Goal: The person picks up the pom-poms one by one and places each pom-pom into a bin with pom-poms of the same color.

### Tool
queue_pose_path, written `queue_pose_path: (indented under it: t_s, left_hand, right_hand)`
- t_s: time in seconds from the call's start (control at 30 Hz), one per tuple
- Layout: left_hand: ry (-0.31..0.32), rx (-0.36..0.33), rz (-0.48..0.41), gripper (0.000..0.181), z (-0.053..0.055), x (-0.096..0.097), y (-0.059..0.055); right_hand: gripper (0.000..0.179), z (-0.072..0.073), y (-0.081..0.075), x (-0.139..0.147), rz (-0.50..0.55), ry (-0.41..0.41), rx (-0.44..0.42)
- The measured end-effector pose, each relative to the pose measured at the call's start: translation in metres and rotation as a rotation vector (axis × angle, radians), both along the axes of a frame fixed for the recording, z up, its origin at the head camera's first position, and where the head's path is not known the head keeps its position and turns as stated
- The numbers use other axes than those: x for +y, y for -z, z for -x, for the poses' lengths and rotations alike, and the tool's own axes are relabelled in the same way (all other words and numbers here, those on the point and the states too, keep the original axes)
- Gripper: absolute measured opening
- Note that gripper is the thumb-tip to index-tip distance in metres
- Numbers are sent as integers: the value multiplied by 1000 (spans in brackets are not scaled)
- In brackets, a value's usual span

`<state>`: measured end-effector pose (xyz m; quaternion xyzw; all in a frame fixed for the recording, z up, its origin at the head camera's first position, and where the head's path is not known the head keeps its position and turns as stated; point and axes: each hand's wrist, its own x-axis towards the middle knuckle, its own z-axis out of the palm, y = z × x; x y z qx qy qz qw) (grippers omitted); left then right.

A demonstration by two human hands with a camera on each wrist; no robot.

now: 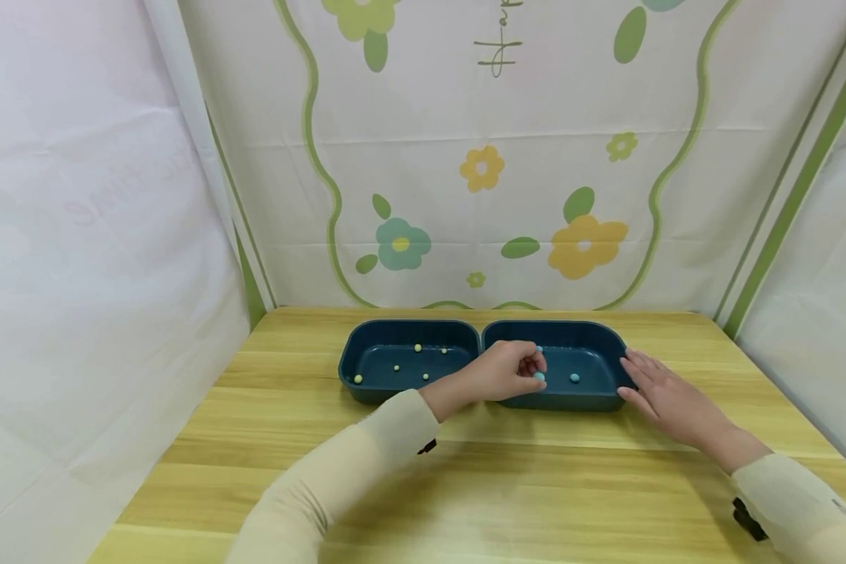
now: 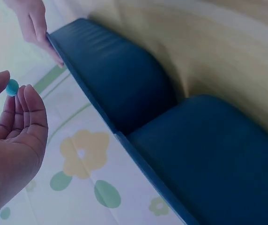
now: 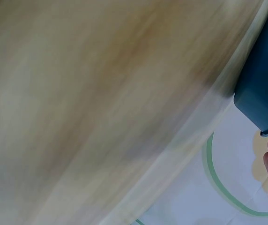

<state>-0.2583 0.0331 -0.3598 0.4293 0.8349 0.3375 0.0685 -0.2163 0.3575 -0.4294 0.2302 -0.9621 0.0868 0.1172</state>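
Note:
My left hand (image 1: 502,371) is over the right dark blue tray (image 1: 592,401) and pinches a small light-blue ball (image 2: 12,87) between thumb and fingertips. Inside that tray lies another light-blue ball (image 1: 574,377); one more shows partly behind the left hand's fingers. With fairly straight fingers, my right hand (image 1: 670,398) touches the tray's right end at the rim. In the right wrist view only part of this hand shows, against the tray edge. Several small yellow balls, one of them a yellow ball (image 1: 417,348), lie scattered in the left dark blue tray (image 1: 377,395).
The two trays stand side by side, ends touching, towards the back of a wooden table (image 1: 507,486). Behind them hangs a white cloth (image 1: 423,172) printed with flowers. White cloth panels also close off the left and right sides.

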Motion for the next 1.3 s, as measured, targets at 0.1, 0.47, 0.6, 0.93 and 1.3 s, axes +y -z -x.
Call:
queue_pose_path:
  t_s: [0.1, 0.47, 0.6, 0.93, 1.3]
  left_hand:
    - [-28, 7, -7, 9, 7, 9, -2]
    - [-113, 35, 36, 8, 28, 43, 3]
    - [-142, 47, 77, 8, 32, 55, 7]
    - [-195, 53, 122, 12, 48, 73, 17]
    - [-283, 28, 149, 11, 62, 83, 30]
  right_hand:
    - [61, 0, 1, 1, 2, -1, 1]
    - [61, 1, 1, 1, -5, 5, 9]
    - [61, 1, 1, 0, -7, 11, -3]
    - [60, 2, 3, 2, 9, 3, 17]
    - [60, 2, 3, 2, 4, -8, 26]
